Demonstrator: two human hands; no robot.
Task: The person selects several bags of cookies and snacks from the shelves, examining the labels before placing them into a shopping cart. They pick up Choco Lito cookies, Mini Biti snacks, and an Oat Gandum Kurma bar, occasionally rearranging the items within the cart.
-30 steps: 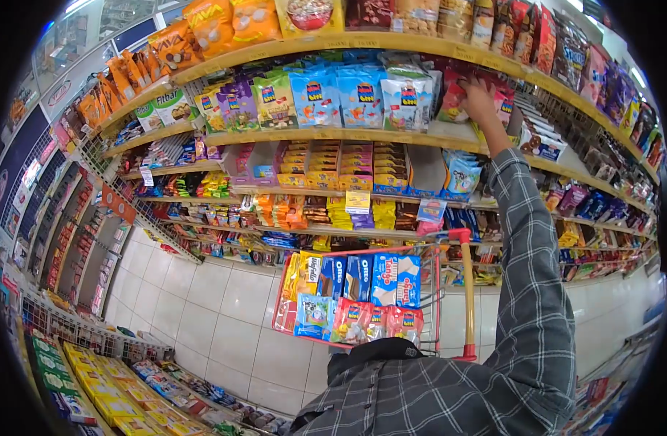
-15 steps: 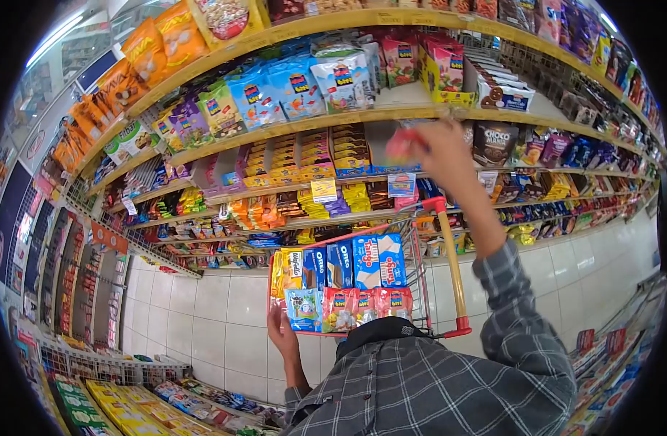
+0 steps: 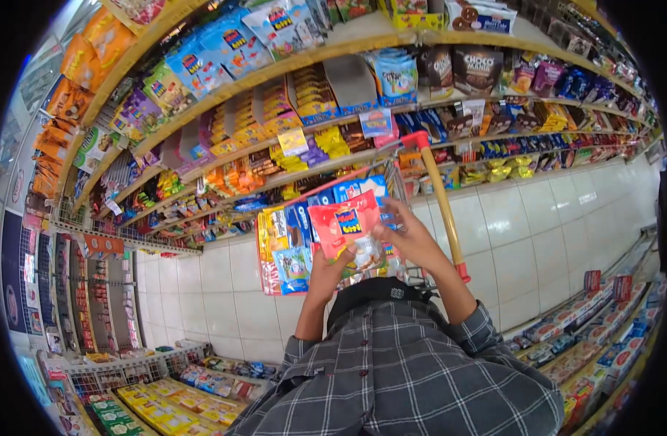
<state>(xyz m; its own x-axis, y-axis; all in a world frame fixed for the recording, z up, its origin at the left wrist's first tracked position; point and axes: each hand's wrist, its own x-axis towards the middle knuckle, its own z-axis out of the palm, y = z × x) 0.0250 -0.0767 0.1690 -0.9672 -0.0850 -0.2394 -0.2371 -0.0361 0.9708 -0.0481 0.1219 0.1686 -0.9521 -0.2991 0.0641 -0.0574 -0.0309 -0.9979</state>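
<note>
A red snack bag [image 3: 346, 224] with a blue and yellow logo is held up in front of my body, above the cart. My left hand [image 3: 329, 270] grips its lower left side, and my right hand [image 3: 413, 236] has its right edge between thumb and fingers. Under and around it in the shopping cart [image 3: 261, 254] lie a yellow pack [image 3: 275, 229], a dark blue pack [image 3: 298, 224], a light blue bag [image 3: 294, 267] and a blue and white box [image 3: 361, 188]. The bag and my hands hide part of the cart's contents.
Curved shelves [image 3: 224, 163] full of snack packs run across the front. The cart's yellow handle [image 3: 442, 203] with red ends is on the right. White floor tiles [image 3: 216, 283] show on both sides. Lower shelves of boxed goods [image 3: 163, 407] stand at both lower corners.
My right hand has come down from the shelf to the cart with the red bag. My left hand has moved from the cart's left edge onto the bag. The view has shifted.
</note>
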